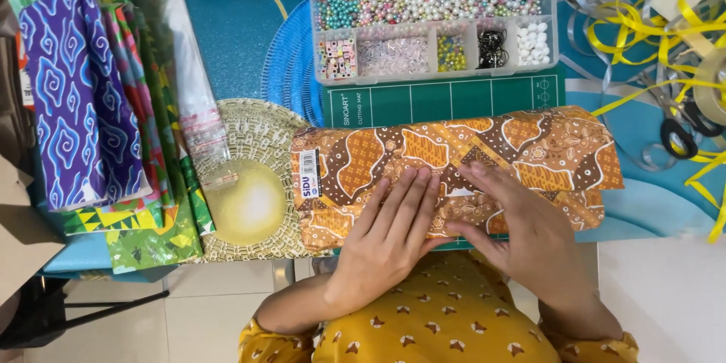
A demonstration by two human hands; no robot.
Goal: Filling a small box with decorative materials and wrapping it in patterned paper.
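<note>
Both hands flat, fingers spread & extended, no grip closed on anything: left hand [389, 231] pressing palm-down on orange-brown batik-print wrapped parcel [454, 174], right hand [522, 231] pressing beside it, fingertips of the two nearly meeting at parcel's middle, over the paper seam. Parcel lying lengthwise across near edge of surface, partly on green cutting mat [442, 98], w/ white label [309, 174] at its left end. Just left of parcel: round woven placemat [249, 132] w/ pale yellow disc [249, 204] on it. Further left: folded wrapping sheets, purple-blue wave pattern [72, 91] on top, green & multicolour sheets under, clear plastic sleeve [189, 68] alongside. Behind mat: clear compartment bead box [432, 19], big section full of pastel pearl beads, small sections w/ letter beads, clear beads, black rings, white beads. Right of parcel, well apart: tangle of yellow & silver ribbon [665, 30], black-handled scissors [681, 132] among it. Blue glitter surface [227, 30] under everything. Mustard patterned sleeves at wrists, bottom of view.
</note>
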